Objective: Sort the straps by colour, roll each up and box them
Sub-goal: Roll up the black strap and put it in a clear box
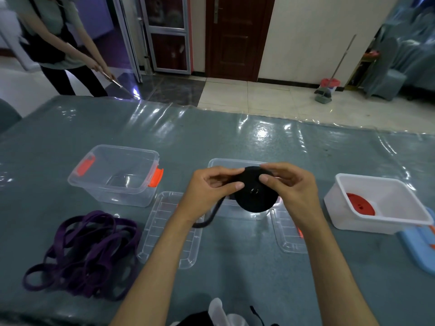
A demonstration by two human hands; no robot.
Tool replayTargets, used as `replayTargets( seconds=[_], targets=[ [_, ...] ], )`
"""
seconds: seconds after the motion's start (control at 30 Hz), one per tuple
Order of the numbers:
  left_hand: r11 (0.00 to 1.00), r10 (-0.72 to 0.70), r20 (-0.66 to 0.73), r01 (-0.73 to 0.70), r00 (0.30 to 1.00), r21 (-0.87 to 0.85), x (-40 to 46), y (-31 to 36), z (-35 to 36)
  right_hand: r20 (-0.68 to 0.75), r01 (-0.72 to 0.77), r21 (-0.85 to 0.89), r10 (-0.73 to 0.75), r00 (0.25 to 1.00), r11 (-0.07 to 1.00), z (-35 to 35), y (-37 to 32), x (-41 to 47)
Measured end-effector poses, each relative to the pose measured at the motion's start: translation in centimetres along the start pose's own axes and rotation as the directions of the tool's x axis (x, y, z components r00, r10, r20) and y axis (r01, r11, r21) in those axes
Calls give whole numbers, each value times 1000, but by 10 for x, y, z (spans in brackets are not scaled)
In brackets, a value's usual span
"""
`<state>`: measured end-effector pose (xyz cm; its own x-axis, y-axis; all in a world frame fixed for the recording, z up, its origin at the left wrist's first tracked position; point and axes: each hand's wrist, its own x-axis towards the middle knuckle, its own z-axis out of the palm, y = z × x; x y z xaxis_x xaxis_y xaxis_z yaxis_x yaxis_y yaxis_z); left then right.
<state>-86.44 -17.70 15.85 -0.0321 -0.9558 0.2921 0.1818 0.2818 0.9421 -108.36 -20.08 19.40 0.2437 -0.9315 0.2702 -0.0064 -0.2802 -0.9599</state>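
Both hands, left hand and right hand, pinch a black strap roll above a grey-blue table under glossy clear plastic; tiled floor, brown door beyond.

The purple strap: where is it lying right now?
In the head view the purple strap lies in a loose unrolled heap on the table's near left, in front of the clear box with orange latches and beside a clear lid.

Holding a black strap roll up with the left hand and right hand, pinching it over a clear box. Lying on the tabletop: purple straps.
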Motion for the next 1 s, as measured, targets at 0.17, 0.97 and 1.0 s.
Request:
replayTargets(
  seconds=[0.17, 0.97, 1.0],
  targets=[
    [996, 7, -49, -2, 999, 90, 1, -2, -9, 105, -75, -58, 81, 991, 995, 0, 3, 0],
    [975, -104, 35, 95, 994, 202, -2, -8, -13, 258, -163, -84, 180, 949, 983, 1, 20, -6],
    [976, -126, 63, 112, 990, 188, -2, -7, -15, 220, -138, -62, 148, 964, 989, 1, 19, -7]
  ],
)
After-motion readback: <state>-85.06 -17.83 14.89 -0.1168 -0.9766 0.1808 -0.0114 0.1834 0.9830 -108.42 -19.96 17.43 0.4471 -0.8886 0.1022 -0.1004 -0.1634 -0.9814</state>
